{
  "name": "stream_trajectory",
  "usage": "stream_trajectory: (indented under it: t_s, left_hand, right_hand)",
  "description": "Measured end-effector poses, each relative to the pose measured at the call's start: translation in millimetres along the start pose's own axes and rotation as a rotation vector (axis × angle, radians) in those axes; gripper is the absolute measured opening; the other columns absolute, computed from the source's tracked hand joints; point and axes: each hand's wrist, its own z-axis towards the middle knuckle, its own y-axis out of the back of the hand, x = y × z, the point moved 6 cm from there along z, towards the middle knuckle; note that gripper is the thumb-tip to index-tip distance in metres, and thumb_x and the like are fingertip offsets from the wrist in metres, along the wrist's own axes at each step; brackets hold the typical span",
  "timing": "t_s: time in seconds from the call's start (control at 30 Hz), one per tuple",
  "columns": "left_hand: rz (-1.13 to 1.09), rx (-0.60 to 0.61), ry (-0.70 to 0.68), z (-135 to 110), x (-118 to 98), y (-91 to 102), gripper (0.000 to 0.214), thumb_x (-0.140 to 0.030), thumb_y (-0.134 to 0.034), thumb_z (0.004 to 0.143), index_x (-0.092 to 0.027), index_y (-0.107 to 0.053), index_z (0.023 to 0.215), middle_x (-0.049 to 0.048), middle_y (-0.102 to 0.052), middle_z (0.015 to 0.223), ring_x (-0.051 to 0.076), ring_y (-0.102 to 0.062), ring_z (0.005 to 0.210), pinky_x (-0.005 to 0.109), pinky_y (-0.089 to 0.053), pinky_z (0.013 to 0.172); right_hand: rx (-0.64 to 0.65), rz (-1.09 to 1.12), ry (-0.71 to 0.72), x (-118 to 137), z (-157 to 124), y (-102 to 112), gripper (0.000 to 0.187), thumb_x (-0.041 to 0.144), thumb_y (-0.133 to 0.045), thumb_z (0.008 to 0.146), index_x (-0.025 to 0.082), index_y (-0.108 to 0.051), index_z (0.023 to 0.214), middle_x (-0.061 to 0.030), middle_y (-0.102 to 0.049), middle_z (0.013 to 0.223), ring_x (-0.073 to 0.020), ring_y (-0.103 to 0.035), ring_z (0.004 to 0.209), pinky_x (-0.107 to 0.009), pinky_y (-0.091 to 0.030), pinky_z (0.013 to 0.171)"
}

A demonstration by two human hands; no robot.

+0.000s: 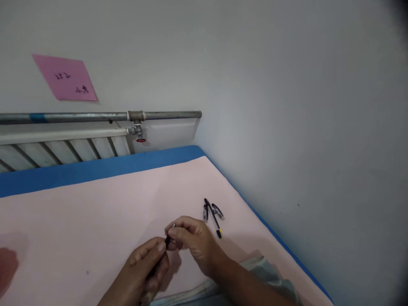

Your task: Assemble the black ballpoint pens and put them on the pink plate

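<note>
My left hand (145, 265) is closed around a black pen (167, 241), most of which is hidden inside the fingers. At the pen's upper end, the thumb and fingertips of my right hand (196, 240) pinch together. A small pale, shiny bit shows there, too small to name. Just beyond my right hand, a slim pen (213, 217) with black ends and a yellow band lies on the pink tabletop (105, 221). One dark pen cap (205, 213) lies to its left and another pen cap (218, 211) to its right.
A blue edge (95, 167) borders the pink surface along the walls. Behind it are a white radiator (63, 151), a metal pipe (172, 114) and a red-handled valve (140, 140). A pink note (68, 80) hangs above. A reddish object (7, 270) sits at far left.
</note>
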Motion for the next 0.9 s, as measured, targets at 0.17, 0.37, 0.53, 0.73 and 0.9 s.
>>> stream_trajectory:
  t_s: [0.17, 0.37, 0.53, 0.73, 0.9]
  left_hand:
    - [0.018, -0.025, -0.011, -0.1, -2.1, 1.7, 0.036, -0.052, -0.058, 0.069, -0.018, -0.053, 0.079, -0.0098, -0.035, 0.045, 0.000, -0.013, 0.034, 0.014, -0.008, 0.032]
    - [0.038, -0.022, 0.000, -1.1, -1.5, 1.4, 0.036, -0.053, -0.055, 0.072, -0.018, -0.055, 0.078, -0.0096, -0.034, 0.045, 0.001, -0.011, 0.035, 0.014, -0.007, 0.033]
    - [0.278, -0.176, -0.281, 1.4, -11.8, 5.0, 0.030, -0.047, -0.059, 0.071, -0.018, -0.062, 0.081, -0.0045, -0.043, 0.047, 0.007, -0.036, 0.043, 0.016, -0.031, 0.042]
    - [0.596, -0.372, -0.580, -8.0, -18.7, 15.1, 0.027, -0.031, -0.063, 0.069, -0.026, -0.064, 0.095, 0.0053, -0.067, 0.093, 0.018, -0.059, 0.073, 0.023, -0.043, 0.076]
    - [0.806, -0.348, -0.622, -4.7, -21.2, 24.9, 0.029, -0.033, -0.063, 0.067, -0.027, -0.064, 0.096, 0.0033, -0.068, 0.095, 0.022, -0.062, 0.086, 0.024, -0.046, 0.073]
  right_hand:
    - [-0.051, -0.019, 0.030, 1.7, 0.9, 2.6, 0.019, 0.033, -0.066, 0.067, 0.015, -0.062, 0.070, 0.0033, -0.056, 0.055, -0.0094, -0.050, 0.054, -0.023, -0.036, 0.055]
    - [-0.051, -0.074, 0.047, 4.2, -0.1, 4.4, 0.018, 0.031, -0.061, 0.071, 0.014, -0.066, 0.074, 0.0020, -0.056, 0.056, -0.0091, -0.049, 0.055, -0.021, -0.034, 0.051]
    - [-0.099, -0.122, 0.097, 4.1, 0.0, 7.8, 0.014, 0.027, -0.060, 0.072, 0.015, -0.060, 0.065, 0.0021, -0.058, 0.057, -0.0096, -0.050, 0.056, -0.021, -0.035, 0.053]
    - [-0.215, -0.250, 0.137, 6.7, -1.2, 11.0, 0.011, 0.022, -0.061, 0.069, 0.016, -0.058, 0.060, 0.0050, -0.049, 0.054, -0.0082, -0.043, 0.054, -0.021, -0.034, 0.054]
    - [-0.152, -0.281, 0.100, 1.1, 3.6, 9.2, 0.014, 0.027, -0.059, 0.072, 0.016, -0.058, 0.063, 0.0051, -0.047, 0.054, -0.0078, -0.043, 0.053, -0.020, -0.034, 0.052]
